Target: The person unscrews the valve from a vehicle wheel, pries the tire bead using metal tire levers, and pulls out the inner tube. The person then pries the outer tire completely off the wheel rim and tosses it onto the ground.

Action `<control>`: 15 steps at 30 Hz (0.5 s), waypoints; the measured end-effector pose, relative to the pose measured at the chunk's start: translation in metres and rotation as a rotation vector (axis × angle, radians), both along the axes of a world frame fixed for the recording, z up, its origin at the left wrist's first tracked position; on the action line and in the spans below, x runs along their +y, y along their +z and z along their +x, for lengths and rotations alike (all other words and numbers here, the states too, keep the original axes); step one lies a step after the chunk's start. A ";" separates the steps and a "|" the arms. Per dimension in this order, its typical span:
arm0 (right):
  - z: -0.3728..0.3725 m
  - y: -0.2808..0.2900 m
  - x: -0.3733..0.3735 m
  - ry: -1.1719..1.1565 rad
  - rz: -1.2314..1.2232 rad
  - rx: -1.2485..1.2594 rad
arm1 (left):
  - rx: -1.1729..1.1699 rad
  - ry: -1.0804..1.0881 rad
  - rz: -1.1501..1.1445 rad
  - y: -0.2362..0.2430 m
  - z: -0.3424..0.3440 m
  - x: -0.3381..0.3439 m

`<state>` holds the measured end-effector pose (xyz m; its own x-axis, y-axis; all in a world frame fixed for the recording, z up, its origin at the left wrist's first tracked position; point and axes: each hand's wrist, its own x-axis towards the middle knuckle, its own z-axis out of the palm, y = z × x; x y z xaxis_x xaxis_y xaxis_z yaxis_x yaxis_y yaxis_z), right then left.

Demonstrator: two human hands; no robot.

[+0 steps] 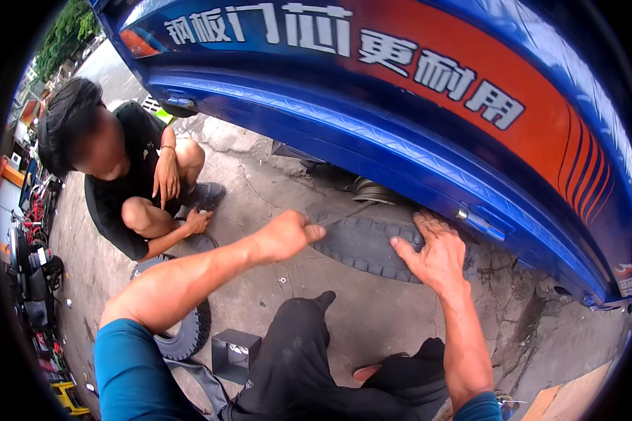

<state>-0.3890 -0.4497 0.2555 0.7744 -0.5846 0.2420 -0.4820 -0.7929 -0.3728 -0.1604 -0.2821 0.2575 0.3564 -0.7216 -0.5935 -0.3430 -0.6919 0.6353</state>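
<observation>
A worn black tyre (365, 245) lies low on the ground under the edge of a blue vehicle body, with a metal wheel rim (372, 191) showing at its far side. My left hand (288, 235) is closed in a fist round a thin dark tyre lever (349, 213), whose far end reaches the tyre's edge by the rim. Where the lever's tip sits cannot be made out. Flat on the tyre's right part rests my right hand (439, 254), thumb and fingers apart, with nothing gripped.
The blue vehicle body (330, 137) overhangs the wheel. At left a person (119, 168) in black squats. Beside my left arm lies another tyre (189, 330), close to an open dark box (236, 355) and a flat black rubber strip (200, 382). Bikes (38, 281) line the far left.
</observation>
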 end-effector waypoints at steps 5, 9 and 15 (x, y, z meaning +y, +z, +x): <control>-0.007 0.009 -0.010 -0.037 0.081 0.146 | -0.144 0.152 -0.042 0.003 -0.063 0.003; 0.024 0.004 -0.024 -0.096 -0.031 0.417 | -0.066 0.190 0.058 0.015 -0.089 0.005; 0.079 -0.015 -0.031 -0.179 0.256 0.723 | -0.183 0.297 -0.103 -0.014 -0.115 0.006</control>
<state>-0.3095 -0.4808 0.2409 0.5774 -0.6844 -0.4451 -0.7865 -0.6125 -0.0784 -0.2753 -0.2762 0.2431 0.6534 -0.6231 -0.4298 -0.2512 -0.7141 0.6534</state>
